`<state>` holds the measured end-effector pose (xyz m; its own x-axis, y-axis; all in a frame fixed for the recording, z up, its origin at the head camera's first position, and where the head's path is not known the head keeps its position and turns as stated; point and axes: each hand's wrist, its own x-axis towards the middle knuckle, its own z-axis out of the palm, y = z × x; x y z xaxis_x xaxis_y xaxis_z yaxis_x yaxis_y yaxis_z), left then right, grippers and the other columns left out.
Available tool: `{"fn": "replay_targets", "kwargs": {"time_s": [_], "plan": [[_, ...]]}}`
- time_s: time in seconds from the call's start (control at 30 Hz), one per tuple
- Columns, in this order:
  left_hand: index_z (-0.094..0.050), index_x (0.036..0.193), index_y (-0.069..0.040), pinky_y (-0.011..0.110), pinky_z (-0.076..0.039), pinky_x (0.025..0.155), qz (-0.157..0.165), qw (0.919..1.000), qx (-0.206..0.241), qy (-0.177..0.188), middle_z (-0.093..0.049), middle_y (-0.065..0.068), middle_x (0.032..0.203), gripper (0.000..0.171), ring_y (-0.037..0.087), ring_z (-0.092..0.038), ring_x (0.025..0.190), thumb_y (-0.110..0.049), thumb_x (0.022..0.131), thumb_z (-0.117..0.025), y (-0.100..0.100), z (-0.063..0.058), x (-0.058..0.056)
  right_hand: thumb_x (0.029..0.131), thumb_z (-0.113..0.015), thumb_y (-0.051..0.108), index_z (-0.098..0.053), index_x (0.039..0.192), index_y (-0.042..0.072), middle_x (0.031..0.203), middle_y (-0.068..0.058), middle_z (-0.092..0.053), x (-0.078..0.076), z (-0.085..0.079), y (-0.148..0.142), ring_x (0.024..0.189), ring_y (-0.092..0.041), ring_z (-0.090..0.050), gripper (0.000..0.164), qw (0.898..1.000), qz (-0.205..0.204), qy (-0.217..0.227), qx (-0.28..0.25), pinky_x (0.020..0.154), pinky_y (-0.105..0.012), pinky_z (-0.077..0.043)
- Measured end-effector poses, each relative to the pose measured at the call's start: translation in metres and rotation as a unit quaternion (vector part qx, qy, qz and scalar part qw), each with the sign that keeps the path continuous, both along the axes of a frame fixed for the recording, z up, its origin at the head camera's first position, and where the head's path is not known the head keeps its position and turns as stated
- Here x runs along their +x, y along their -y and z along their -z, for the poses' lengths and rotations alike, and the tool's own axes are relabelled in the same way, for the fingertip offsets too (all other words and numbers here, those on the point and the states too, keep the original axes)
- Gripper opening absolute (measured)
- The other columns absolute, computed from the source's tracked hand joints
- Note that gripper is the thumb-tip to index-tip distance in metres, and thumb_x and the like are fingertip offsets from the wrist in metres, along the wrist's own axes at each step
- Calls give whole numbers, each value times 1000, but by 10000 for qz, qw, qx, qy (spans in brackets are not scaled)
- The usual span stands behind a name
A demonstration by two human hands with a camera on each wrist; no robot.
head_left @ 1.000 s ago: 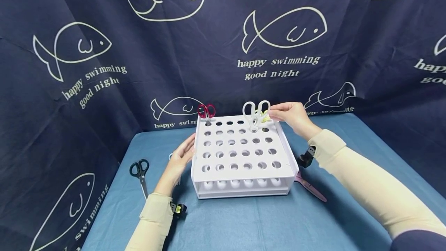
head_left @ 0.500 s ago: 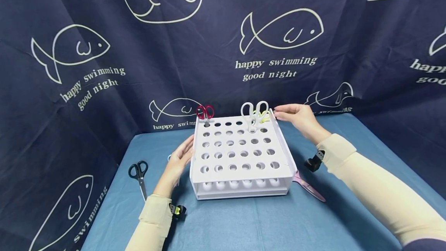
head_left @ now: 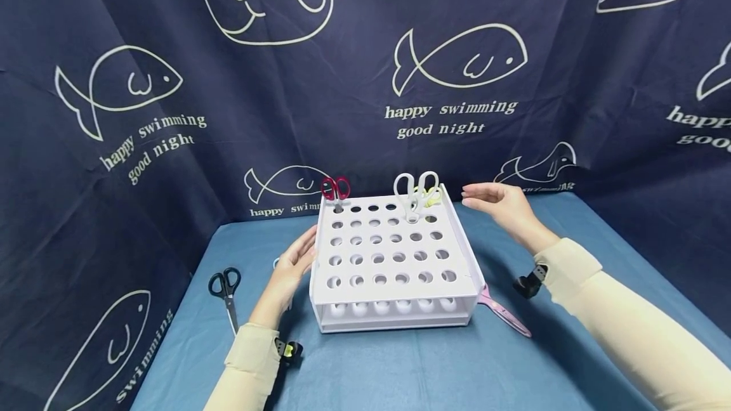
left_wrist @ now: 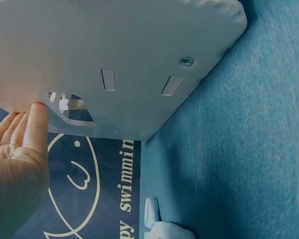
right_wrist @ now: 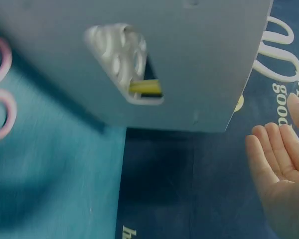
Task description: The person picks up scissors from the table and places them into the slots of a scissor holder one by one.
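Note:
A white rack point(head_left: 367, 270) with rows of round holes stands in the middle of the table. My left hand point(head_left: 290, 268) touches its left wall with straight fingers; in the left wrist view the fingertips lie beside the wall's cut-out. Off the back right corner, my right hand point(head_left: 505, 207) hangs in the air, fingers extended, holding nothing. White scissors point(head_left: 412, 209) stand handles-up in the rack's right rear, in front of yellow scissors point(head_left: 433, 198). Red-handled scissors point(head_left: 335, 194) stand in the back left hole. Through the right wall's cut-out a yellow strip point(right_wrist: 145, 86) shows.
Black-handled scissors point(head_left: 230, 297) lie on the blue table cloth point(head_left: 400, 373) at left. Pink scissors point(head_left: 505, 317) lie right of the rack, their handles partly hidden. A pale handle point(left_wrist: 167, 231) lies behind the left hand. A dark blue curtain point(head_left: 354, 113) hangs behind.
My right hand has let go near the yellow scissors and drawn away to the right, clear of the rack. The left hand stays at the left wall.

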<state>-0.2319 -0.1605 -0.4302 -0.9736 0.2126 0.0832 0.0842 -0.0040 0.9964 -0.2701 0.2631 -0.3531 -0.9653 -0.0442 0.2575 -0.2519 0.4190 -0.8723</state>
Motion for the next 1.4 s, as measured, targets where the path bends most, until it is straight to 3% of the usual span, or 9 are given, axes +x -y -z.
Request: {"fn": "replay_targets", "kwargs": {"time_s": [0.17, 0.27, 0.47, 0.77, 0.97, 1.4], "plan": [[-35, 151, -18, 41, -32, 116, -42, 10000, 26, -4, -36, 3, 155, 54, 17, -34, 143, -27, 101, -52, -2, 2, 2, 85, -75, 19, -68, 116, 2, 110, -14, -72, 7, 5, -9, 85, 10, -64, 36, 9978, 17, -341, 577, 73, -8, -50], [-35, 151, -18, 41, -32, 115, -60, 10000, -4, -32, -37, 4, 155, 54, 18, -34, 143, -27, 101, -52, -4, 2, 2, 85, -75, 21, -69, 115, 4, 109, -15, -72, 9, 17, -18, 85, 11, -63, 35, 9961, -38, -497, 731, 72, -9, -51], [-36, 150, -17, 42, -33, 115, -68, 9999, -77, 13, -37, 6, 155, 54, 21, -35, 143, -27, 100, -53, -4, 2, 1, 86, -74, 20, -69, 114, 1, 109, -20, -71, 22, 32, -27, 84, 11, -63, 34, 9953, -144, -376, 880, 71, -9, -51], [-35, 151, -17, 43, -33, 115, -63, 9999, -137, 28, -36, 7, 155, 56, 21, -35, 143, -27, 99, -55, -1, 1, 2, 85, -75, 24, -69, 113, 1, 99, 0, -74, 29, 44, -31, 84, 6, -65, 36, 9953, -321, -85, 908, 72, -12, -52], [-34, 151, -17, 43, -33, 115, -17, 9999, -162, -21, -36, 6, 156, 57, 21, -34, 143, -28, 99, -55, -1, 0, 1, 85, -75, 20, -68, 112, -4, 104, -22, -71, 32, 59, -32, 82, 6, -65, 37, 9944, -451, -19, 960, 71, -12, -53], [-33, 151, -16, 43, -33, 115, -44, 9999, -133, -31, -35, 7, 156, 57, 21, -34, 143, -27, 99, -54, 0, -1, 1, 86, -73, 12, -64, 114, -12, 106, -28, -68, 40, 86, -33, 84, 4, -65, 38, 9932, -825, 173, 802, 72, -14, -54]]}}
